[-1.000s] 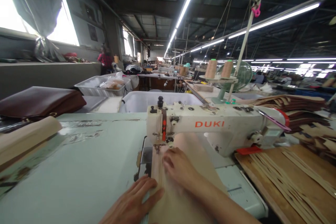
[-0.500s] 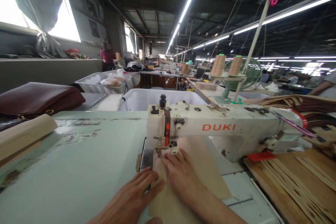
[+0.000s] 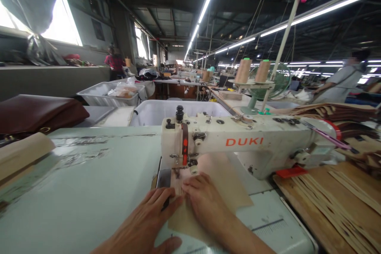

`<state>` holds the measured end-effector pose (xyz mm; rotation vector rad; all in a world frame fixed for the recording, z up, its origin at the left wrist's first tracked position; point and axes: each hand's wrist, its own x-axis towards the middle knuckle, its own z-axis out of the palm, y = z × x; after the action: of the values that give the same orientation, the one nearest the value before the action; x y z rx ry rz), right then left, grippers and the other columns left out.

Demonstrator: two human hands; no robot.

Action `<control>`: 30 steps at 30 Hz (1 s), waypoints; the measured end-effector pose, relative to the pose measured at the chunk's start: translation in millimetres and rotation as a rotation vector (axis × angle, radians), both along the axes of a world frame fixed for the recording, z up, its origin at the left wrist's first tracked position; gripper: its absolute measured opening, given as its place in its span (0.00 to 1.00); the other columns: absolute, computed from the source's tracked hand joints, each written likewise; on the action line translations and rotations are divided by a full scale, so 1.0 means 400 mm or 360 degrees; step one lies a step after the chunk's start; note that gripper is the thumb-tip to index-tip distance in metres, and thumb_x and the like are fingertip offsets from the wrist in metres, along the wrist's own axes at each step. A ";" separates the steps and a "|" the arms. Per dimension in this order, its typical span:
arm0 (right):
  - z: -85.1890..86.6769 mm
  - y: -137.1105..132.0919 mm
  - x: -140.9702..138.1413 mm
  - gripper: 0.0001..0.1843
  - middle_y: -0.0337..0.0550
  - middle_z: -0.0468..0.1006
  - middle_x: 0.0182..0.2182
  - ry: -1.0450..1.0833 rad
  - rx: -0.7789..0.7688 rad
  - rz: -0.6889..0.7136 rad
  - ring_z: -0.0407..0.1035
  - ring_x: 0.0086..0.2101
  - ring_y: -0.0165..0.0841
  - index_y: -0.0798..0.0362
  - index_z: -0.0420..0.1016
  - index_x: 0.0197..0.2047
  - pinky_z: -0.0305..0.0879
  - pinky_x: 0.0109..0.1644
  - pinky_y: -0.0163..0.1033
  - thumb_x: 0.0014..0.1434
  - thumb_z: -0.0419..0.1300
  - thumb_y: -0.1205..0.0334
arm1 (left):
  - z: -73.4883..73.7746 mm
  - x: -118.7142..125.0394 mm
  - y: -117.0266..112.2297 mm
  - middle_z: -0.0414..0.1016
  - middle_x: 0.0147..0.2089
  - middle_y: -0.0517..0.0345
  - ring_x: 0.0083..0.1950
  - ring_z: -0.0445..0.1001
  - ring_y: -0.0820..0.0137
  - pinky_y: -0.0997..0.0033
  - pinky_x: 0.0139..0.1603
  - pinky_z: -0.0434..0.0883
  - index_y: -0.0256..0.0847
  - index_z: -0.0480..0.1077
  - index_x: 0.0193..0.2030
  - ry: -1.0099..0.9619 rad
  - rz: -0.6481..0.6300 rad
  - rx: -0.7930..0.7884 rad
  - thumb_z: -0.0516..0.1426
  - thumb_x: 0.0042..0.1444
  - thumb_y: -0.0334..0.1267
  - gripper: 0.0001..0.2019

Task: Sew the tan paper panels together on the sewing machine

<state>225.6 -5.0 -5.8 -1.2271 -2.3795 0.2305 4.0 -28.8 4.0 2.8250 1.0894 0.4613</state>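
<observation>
Under the needle and presser foot of a white sewing machine lies a thin beige piece of material, with a narrow strip along its left part. My left hand rests at the piece's left edge, fingers stretched and thumb apart. Just right of the strip, my right hand lies on the material with its fingertips pressing down close to the foot. Both hands are open; the right palm hides part of the piece. Its near edge shows below my hands.
A pale green tabletop spreads left, with a folded beige piece and a maroon bag. Behind the machine stands a white bin. At right, a wooden board carries thin strips; thread cones stand behind. A person is farther off.
The beige material has advanced away from me under the foot, baring its near edge and a ruler marking. Both hands remain on it. The view has turned slightly right, showing a person there.
</observation>
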 end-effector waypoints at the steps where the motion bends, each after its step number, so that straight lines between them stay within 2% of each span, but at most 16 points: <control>1: 0.000 0.003 -0.001 0.13 0.41 0.79 0.49 -0.0022 0.0006 -0.0009 0.68 0.52 0.35 0.51 0.77 0.51 0.49 0.68 0.47 0.66 0.59 0.71 | -0.004 -0.001 0.002 0.67 0.64 0.48 0.63 0.67 0.50 0.47 0.61 0.70 0.49 0.58 0.70 -0.0008 0.0005 -0.0003 0.59 0.62 0.53 0.32; 9: -0.015 0.022 0.014 0.18 0.42 0.76 0.54 -0.0131 0.0166 -0.0037 0.66 0.53 0.37 0.48 0.73 0.59 0.52 0.66 0.48 0.67 0.57 0.68 | -0.015 -0.007 0.021 0.64 0.67 0.50 0.67 0.62 0.48 0.40 0.66 0.62 0.52 0.54 0.72 0.0020 -0.0011 -0.0030 0.58 0.62 0.55 0.34; 15: -0.020 0.022 0.014 0.15 0.37 0.79 0.51 -0.0031 0.0107 0.0002 0.68 0.51 0.32 0.45 0.77 0.53 0.50 0.66 0.44 0.67 0.58 0.70 | -0.028 -0.018 0.036 0.63 0.68 0.50 0.67 0.62 0.48 0.38 0.67 0.59 0.54 0.52 0.73 0.0045 0.0006 -0.0012 0.56 0.64 0.55 0.33; 20: -0.004 0.027 0.012 0.17 0.36 0.78 0.52 -0.0059 0.0067 -0.0010 0.68 0.51 0.35 0.44 0.76 0.54 0.51 0.66 0.46 0.66 0.57 0.71 | -0.020 -0.014 0.055 0.64 0.68 0.51 0.67 0.63 0.50 0.41 0.68 0.59 0.53 0.55 0.72 0.0004 -0.0010 0.0003 0.57 0.63 0.55 0.33; 24: -0.011 0.040 0.014 0.21 0.38 0.76 0.55 -0.0039 0.0048 -0.0018 0.68 0.53 0.36 0.43 0.75 0.57 0.53 0.64 0.45 0.66 0.55 0.72 | -0.012 -0.005 0.064 0.65 0.66 0.51 0.67 0.63 0.52 0.44 0.69 0.58 0.51 0.57 0.71 -0.0033 -0.0015 -0.0016 0.58 0.62 0.54 0.33; 30: -0.025 0.052 0.014 0.21 0.41 0.76 0.55 -0.0009 0.0001 -0.0051 0.68 0.55 0.34 0.45 0.75 0.57 0.53 0.65 0.44 0.65 0.55 0.73 | -0.029 -0.010 0.073 0.63 0.67 0.50 0.67 0.63 0.51 0.46 0.69 0.60 0.50 0.55 0.72 -0.0086 -0.0031 0.0018 0.59 0.62 0.55 0.35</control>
<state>231.2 15.9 -15.7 -1.2662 -2.3627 0.2166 -0.1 0.5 -7.8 2.8124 1.0516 0.5407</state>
